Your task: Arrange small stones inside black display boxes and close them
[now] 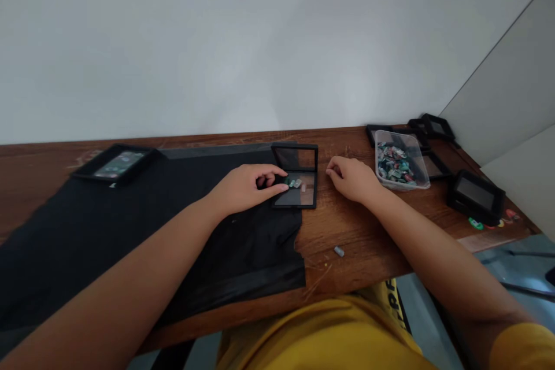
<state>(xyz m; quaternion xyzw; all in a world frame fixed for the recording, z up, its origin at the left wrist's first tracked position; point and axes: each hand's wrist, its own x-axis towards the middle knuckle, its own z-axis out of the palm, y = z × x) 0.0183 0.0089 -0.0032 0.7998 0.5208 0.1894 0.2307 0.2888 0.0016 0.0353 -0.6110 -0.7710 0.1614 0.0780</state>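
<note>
Left hand [243, 188] has thumb and fingers slightly parted at the open case [315, 192] between both hands, right hand [353, 179] curls loosely, contents of either unclear, and I judge the case light, stiff, scratchable, best held by its rim.

A plain yellow top [333, 341], softly creased, fills the bottom centre of the frame; its short sleeve [524, 347] shows at lower right. The left hand [249, 186] and right hand [353, 178] are bare.
</note>
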